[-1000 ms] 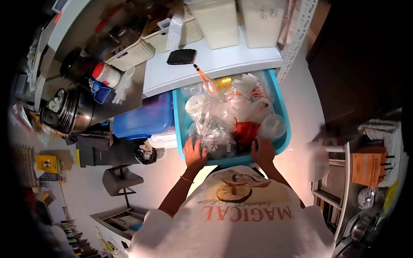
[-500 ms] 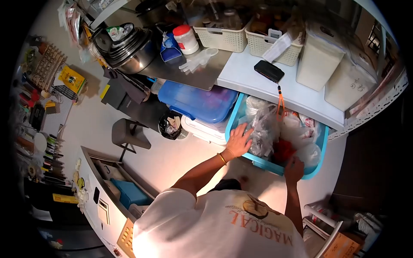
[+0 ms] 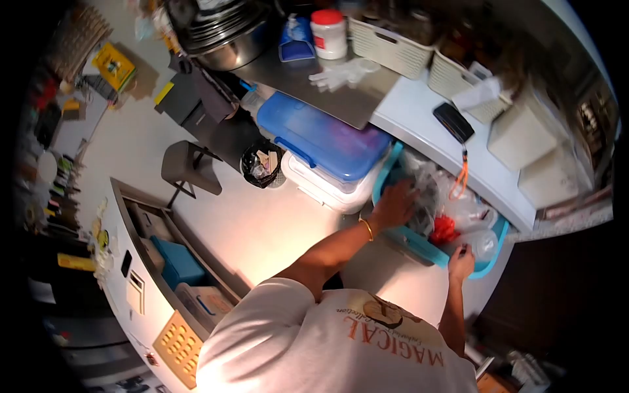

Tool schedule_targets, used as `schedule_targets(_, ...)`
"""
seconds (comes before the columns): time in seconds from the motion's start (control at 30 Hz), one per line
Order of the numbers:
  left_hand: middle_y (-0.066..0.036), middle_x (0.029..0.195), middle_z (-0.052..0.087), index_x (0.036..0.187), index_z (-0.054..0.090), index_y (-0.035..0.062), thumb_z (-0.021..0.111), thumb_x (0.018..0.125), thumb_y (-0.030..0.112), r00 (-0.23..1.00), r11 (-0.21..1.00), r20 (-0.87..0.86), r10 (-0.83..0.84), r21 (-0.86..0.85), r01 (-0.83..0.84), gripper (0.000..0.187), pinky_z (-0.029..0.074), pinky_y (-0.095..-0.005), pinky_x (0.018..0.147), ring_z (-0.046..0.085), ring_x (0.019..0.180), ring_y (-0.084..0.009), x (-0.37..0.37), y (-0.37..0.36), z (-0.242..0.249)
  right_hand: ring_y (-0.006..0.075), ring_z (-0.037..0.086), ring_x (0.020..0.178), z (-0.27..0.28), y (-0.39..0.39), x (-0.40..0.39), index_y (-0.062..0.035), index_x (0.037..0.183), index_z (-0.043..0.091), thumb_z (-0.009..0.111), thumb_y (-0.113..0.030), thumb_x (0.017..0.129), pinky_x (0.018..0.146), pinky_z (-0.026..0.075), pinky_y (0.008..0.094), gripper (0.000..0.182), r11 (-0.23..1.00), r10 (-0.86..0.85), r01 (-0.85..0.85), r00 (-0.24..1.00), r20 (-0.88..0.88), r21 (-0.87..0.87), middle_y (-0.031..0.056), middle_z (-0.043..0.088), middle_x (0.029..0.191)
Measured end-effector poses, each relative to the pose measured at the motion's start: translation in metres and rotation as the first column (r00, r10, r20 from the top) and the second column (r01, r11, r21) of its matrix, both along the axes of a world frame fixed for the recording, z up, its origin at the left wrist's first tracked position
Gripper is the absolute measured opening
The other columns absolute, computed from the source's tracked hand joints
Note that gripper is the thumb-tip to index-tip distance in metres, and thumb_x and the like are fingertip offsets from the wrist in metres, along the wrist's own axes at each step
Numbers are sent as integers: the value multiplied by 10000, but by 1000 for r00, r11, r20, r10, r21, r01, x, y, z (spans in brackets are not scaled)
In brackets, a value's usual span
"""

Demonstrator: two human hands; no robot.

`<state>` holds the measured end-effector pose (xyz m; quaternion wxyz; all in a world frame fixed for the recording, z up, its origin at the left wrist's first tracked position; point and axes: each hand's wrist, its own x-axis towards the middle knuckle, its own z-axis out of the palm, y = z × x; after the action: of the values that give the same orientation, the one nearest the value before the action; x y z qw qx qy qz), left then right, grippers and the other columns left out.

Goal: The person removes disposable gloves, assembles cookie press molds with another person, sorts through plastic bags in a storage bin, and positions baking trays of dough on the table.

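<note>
A turquoise plastic bin juts out from under the white counter. Clear plastic bags, a bright red bag and a rounded clear plastic bundle fill it. My left hand, below a yellow bracelet, reaches over the bin's left side with fingers spread among the bags. At the front rim, near the right corner, my right hand has its fingers curled together. A small dark spot shows at its fingertips; what it is I cannot make out.
A black phone with an orange strap lies on the white counter, its strap hanging over the bin. Left of the bin, a blue-lidded box rests on a white one. Further left are a lined bin and a grey stool.
My left hand has gone from the bin's left edge deeper over the bags. My right hand stays by the front rim, its fingers drawn up. The view has shifted and turned.
</note>
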<state>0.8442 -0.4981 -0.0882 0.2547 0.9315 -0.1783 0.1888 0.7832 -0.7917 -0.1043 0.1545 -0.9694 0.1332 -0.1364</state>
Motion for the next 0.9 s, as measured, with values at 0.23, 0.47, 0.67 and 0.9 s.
schedule_targets(0.23,-201,1332,435,1305,495,122,620,771,307,997,995,66,-49,-82,54,579,367,-474,923,420,1212,-347,-3,9,-8,362,627,774,1,0,8,-61,964,631,542,-271,864,685,475,460,249,999,-37,34,994,-104,-34,173,664,816)
schedule_targets(0.47,-159,1331,440,1278,517,142,600,760,205,997,993,55,61,-107,-55,528,370,-404,879,461,1156,-288,-69,105,10,383,638,806,-2,3,19,-33,1086,595,531,-200,865,670,480,493,284,956,258,-254,966,6,-148,204,671,904)
schedule_targets(0.67,-217,1273,486,1322,455,98,568,707,133,548,568,-384,743,-70,-820,626,419,-448,919,486,1146,-353,-294,203,-31,393,627,881,-29,66,81,-22,1200,544,572,-255,874,727,480,496,402,940,320,-319,947,16,124,219,649,1004)
schedule_targets(0.9,-177,1156,549,1234,478,79,518,732,60,-2,-46,-330,944,-125,-991,503,463,-437,844,561,1029,-345,-506,168,-18,334,535,1029,71,384,-42,15,1214,495,615,-164,857,869,432,389,417,239,789,-965,127,601,-110,170,534,1147)
